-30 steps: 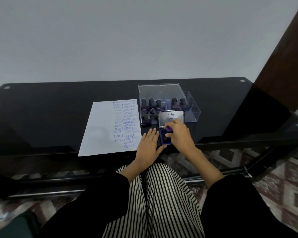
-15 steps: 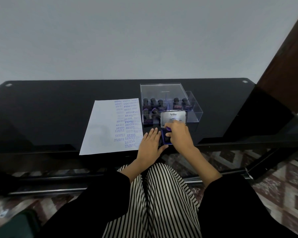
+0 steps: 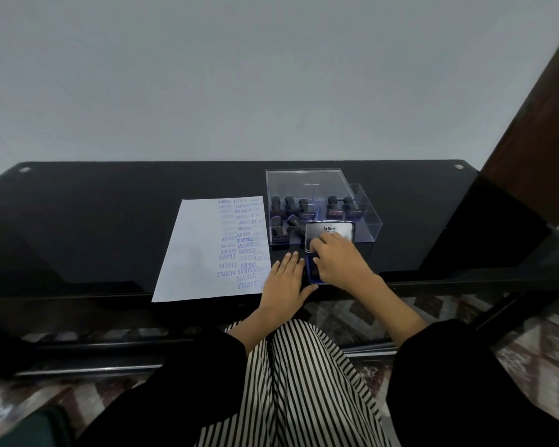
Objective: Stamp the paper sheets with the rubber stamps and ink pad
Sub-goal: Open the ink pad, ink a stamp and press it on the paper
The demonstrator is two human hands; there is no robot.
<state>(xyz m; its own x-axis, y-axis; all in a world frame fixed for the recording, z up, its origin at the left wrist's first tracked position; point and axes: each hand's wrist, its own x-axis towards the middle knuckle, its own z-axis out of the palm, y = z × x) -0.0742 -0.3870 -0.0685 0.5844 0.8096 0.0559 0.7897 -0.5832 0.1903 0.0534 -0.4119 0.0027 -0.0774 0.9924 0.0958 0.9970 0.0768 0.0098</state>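
A white paper sheet lies on the black glass table, its right side covered in blue stamp prints. The ink pad sits near the front edge, and its upright lid reads "Artline". My right hand is curled over the pad, gripping a rubber stamp pressed down onto it. Only a dark bit of the stamp shows. My left hand lies flat on the table just left of the pad, thumb against its front corner.
A clear plastic box behind the ink pad holds several dark-handled stamps. Its clear lid lies partly under it at the back. A brown wooden panel rises at the right. My striped lap is below the table edge.
My right hand stays on the ink pad with the stamp, whose purple top no longer shows between my fingers. My left hand has not moved.
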